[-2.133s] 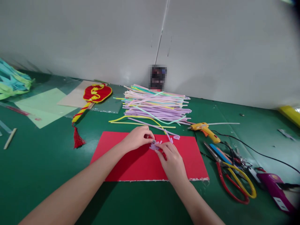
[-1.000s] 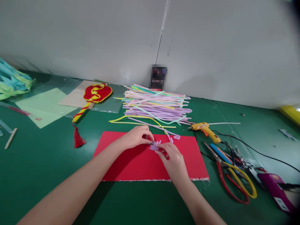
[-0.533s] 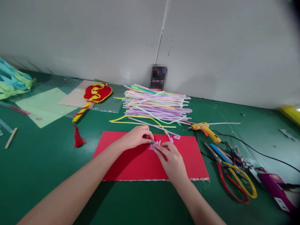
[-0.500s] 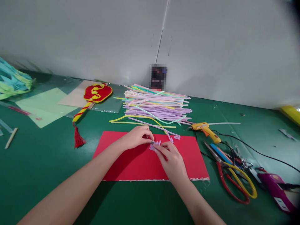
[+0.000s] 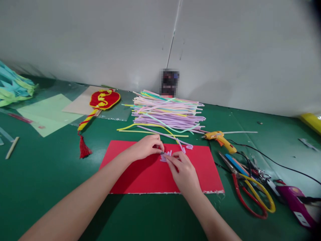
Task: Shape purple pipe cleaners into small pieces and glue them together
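Note:
Over a red board, my left hand and my right hand meet at a small bent piece of lilac pipe cleaner. The left thumb and forefinger pinch its left end, where a small dark spot shows at the fingertips. From the right, my other thumb and forefinger close on the same folded piece, partly covering it. Just beyond the right hand, a longer lilac pipe cleaner with a curled end rests on the board's far edge.
Behind the board lies a pile of pastel pipe cleaners. To the right are a yellow glue gun with a black cord, red-and-yellow-handled scissors and a purple power strip. A red-and-yellow tasselled fan lies at left on papers.
Both hands stay almost in place at the lilac piece. My right fingertips have shifted very slightly, and a little more of the piece shows between the hands.

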Available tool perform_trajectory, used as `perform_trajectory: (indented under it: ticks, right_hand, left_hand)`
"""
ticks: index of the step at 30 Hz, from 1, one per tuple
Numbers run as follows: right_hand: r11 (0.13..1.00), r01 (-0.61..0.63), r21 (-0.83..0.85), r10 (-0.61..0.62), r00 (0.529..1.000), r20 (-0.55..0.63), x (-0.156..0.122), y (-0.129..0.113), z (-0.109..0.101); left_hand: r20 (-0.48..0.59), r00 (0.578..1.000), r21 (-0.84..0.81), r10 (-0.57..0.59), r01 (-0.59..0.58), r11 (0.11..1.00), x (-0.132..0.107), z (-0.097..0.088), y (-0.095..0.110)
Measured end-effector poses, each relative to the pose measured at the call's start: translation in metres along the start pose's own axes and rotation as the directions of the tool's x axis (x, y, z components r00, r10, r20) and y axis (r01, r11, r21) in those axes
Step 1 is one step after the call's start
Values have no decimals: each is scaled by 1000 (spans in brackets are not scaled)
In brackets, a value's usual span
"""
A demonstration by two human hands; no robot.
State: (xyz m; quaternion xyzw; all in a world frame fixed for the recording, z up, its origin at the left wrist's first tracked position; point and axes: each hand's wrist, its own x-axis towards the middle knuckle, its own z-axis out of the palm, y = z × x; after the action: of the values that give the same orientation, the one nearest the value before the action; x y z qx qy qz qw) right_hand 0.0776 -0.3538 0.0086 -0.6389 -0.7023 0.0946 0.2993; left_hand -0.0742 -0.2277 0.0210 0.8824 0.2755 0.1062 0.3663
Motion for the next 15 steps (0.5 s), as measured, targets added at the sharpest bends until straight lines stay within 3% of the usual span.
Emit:
perform_trajectory:
  ticks: [15]
  right_hand:
    - [999,-21,37,21,1000,12,0,0,0]
  left_hand:
    - [-7,1000,19,-10,10,1000,-1,1,0]
